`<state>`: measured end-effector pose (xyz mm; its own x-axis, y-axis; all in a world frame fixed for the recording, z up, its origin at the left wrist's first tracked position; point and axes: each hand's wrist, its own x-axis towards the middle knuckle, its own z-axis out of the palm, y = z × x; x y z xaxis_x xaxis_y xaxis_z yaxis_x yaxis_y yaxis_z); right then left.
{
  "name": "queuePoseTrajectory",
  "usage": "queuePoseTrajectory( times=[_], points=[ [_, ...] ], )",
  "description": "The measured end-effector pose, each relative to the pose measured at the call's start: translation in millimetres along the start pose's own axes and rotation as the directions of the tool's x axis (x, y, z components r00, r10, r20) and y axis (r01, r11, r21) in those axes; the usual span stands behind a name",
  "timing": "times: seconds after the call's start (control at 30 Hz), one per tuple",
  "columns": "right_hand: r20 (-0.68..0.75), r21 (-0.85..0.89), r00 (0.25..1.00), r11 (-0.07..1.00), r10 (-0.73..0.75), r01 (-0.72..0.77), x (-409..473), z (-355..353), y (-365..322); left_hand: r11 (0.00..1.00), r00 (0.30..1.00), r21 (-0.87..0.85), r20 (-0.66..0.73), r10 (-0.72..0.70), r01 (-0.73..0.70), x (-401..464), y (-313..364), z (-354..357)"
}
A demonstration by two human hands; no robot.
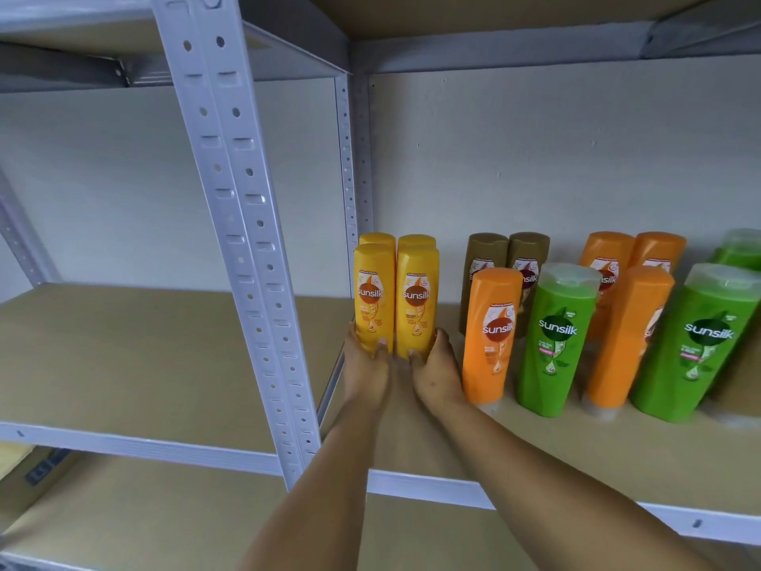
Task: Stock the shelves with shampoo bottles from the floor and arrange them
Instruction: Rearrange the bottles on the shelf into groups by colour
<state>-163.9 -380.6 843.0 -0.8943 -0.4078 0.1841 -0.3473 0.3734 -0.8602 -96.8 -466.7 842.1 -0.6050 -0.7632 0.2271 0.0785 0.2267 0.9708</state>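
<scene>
Two yellow shampoo bottles stand upright side by side at the left end of the right-hand shelf (535,459), with two more yellow ones right behind them. My left hand (364,366) grips the base of the left yellow bottle (374,294). My right hand (434,375) grips the base of the right yellow bottle (416,298). To the right stand two brown bottles (486,257), several orange bottles (490,335) and green bottles (554,340), all upright.
A grey perforated upright post (243,224) separates this shelf from the bare left-hand shelf (123,364). Another board lies overhead, and a lower shelf shows below. A cardboard box (29,476) sits at the lower left.
</scene>
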Motion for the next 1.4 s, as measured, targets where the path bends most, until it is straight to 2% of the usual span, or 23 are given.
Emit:
queuePoseTrajectory(
  times=[0.2,0.33,0.47,0.6,0.7,0.83,1.13,1.27,1.4],
  points=[
    [0.03,0.048,0.999,0.998,-0.038,0.036,-19,-3,-3,0.982,0.999,0.186,0.029,0.028,-0.033,-29,0,-7],
    [0.081,-0.066,0.991,0.991,-0.109,0.114,-40,-10,-4,0.935,0.997,0.348,0.059,0.045,-0.063,-52,10,-18],
    [0.21,-0.158,0.964,0.967,-0.165,0.2,-70,-28,-7,0.809,0.991,0.583,0.136,-0.008,-0.074,-76,13,-27],
    [0.361,-0.254,0.919,0.932,-0.157,0.259,-104,-60,-7,0.706,0.978,0.687,0.206,0.034,-0.17,-105,18,-35],
    [0.401,-0.314,0.899,0.895,-0.178,0.317,-127,-92,-6,0.593,0.962,0.764,0.261,0.076,-0.254,-125,27,-39],
    [0.375,-0.392,0.895,0.834,-0.24,0.387,-142,-140,1,0.544,0.949,0.783,0.302,0.096,-0.304,-144,48,-31],
    [0.25,-0.474,0.917,0.787,-0.31,0.395,-119,-262,13,0.575,0.917,0.714,0.326,0.231,-0.399,-153,112,40],
    [0.202,-0.507,0.893,0.737,-0.402,0.447,-87,-308,5,0.57,0.893,0.689,0.311,0.324,-0.447,-139,147,74],
    [0.209,-0.54,0.856,0.674,-0.472,0.504,-49,-337,-4,0.563,0.886,0.687,0.306,0.349,-0.459,-118,171,94]
  ],
)
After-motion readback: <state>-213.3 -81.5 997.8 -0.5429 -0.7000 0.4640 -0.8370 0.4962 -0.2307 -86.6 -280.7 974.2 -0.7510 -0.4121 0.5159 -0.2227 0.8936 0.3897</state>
